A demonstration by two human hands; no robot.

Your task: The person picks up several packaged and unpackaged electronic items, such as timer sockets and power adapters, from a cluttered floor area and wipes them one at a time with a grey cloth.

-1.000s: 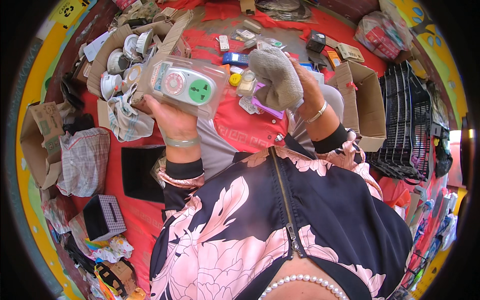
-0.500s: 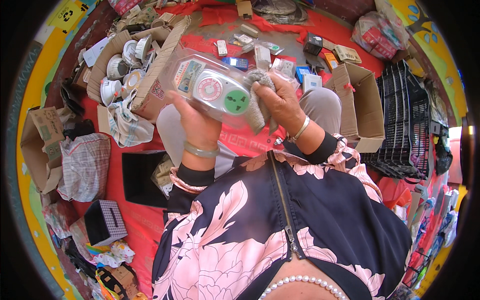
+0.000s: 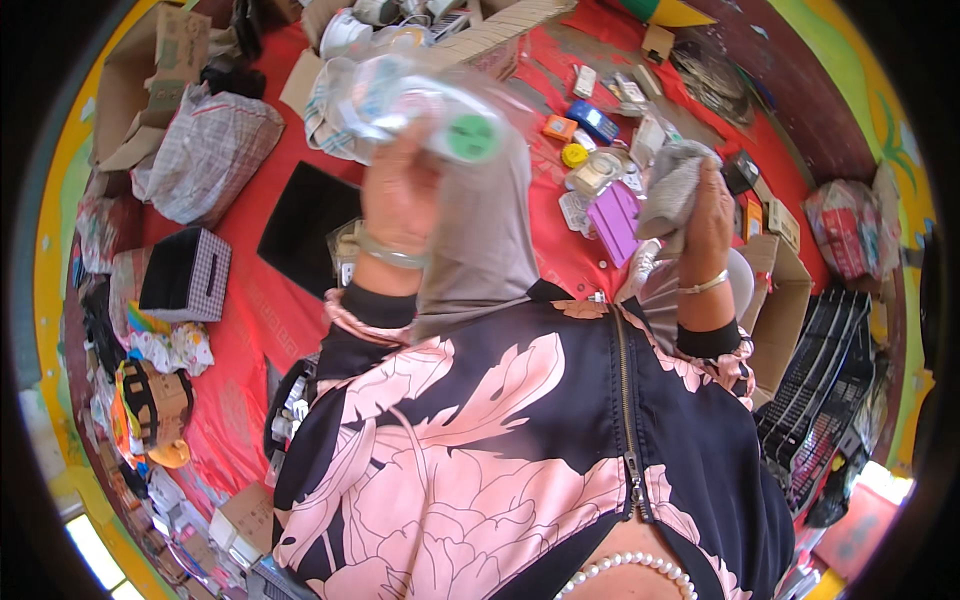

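My left hand is closed on the near edge of a clear plastic blister pack, which is raised and smeared by motion. Through the plastic shows a white plug-in timer socket with a green round label at its right end. Well apart to the right, my right hand grips a bunched grey cloth, its fingers upright behind it. Between the hands, on the red floor covering, lie a purple plastic piece, a small blue device, a yellow round item and an orange box.
A cardboard box of white lamp fittings stands beyond my left hand. To the left are a black open bin, a checked bag and a checked storage box. A black plastic crate and another cardboard box stand right.
My hands have parted: the left carried the blister pack left, while the right took the grey cloth off it to the right. The view has turned, and the purple piece now shows.
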